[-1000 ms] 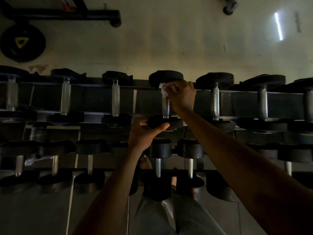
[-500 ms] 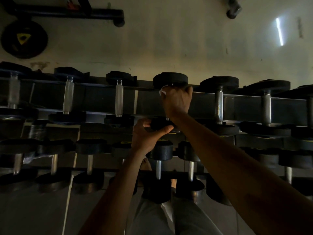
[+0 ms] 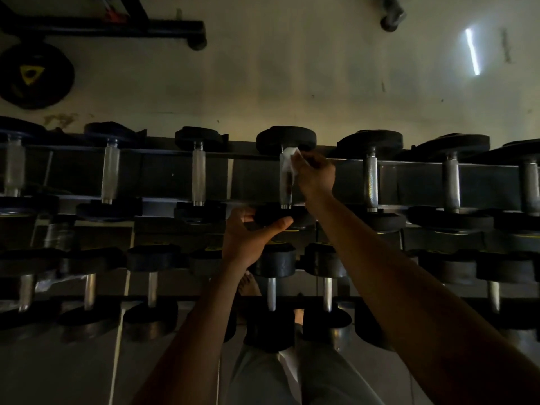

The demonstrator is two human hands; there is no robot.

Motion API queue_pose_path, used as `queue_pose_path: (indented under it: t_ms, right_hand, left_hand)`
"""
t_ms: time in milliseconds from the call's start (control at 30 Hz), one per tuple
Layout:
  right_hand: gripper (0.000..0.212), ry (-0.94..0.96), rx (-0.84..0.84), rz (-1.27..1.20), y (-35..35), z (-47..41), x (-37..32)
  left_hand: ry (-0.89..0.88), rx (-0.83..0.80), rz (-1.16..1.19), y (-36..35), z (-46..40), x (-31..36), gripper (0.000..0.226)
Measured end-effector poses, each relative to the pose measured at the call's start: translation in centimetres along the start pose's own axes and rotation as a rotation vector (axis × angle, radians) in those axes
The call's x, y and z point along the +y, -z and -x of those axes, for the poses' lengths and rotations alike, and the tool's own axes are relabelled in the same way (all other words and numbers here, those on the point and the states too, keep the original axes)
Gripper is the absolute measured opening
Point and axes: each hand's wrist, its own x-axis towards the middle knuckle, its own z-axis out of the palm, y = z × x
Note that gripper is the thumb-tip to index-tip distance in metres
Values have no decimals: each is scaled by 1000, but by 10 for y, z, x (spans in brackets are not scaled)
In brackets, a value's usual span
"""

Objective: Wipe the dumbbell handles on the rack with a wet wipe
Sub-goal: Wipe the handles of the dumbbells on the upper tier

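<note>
Half a second back the right hand (image 3: 315,178) was wrapped over the top of the handle, hiding it; now it sits off to the handle's right side, and the bright metal shows again. That hand pinches a small white wet wipe (image 3: 289,160) between thumb and fingertips and holds it against the upper part of the silver, knurled dumbbell handle (image 3: 285,185), just under the far black rubber head (image 3: 286,139). This dumbbell lies on the top tier of the dark metal rack (image 3: 409,182), roughly in the middle of the row, with other black-headed dumbbells (image 3: 370,182) on either side.

Lower down, the left hand (image 3: 248,238) grips the near black rubber head (image 3: 280,219) of the same dumbbell, thumb stretched along its front edge and fingers curled round its left side.

On the tier below sit shorter dumbbells (image 3: 271,276) with thin steel handles. Behind the rack a black weight plate with a yellow triangle mark (image 3: 32,76) lies on the pale floor. Light is dim, so finer detail of the fingers is hard to make out.
</note>
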Motion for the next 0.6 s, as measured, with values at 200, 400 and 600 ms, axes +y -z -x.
queue_pose_path:
  t_ms: [200, 400, 600]
  right_hand:
    - [18, -56, -40, -17, -3, -1, 3]
    - [27, -433, -84, -115, -2, -19, -4]
    - [34, -611, -275, -115, -3, -27, -14]
  left_hand:
    - [20, 1, 13, 1, -2, 1, 93]
    - [38, -8, 1, 1, -2, 3, 104]
    - [52, -37, -6, 2, -1, 5, 95]
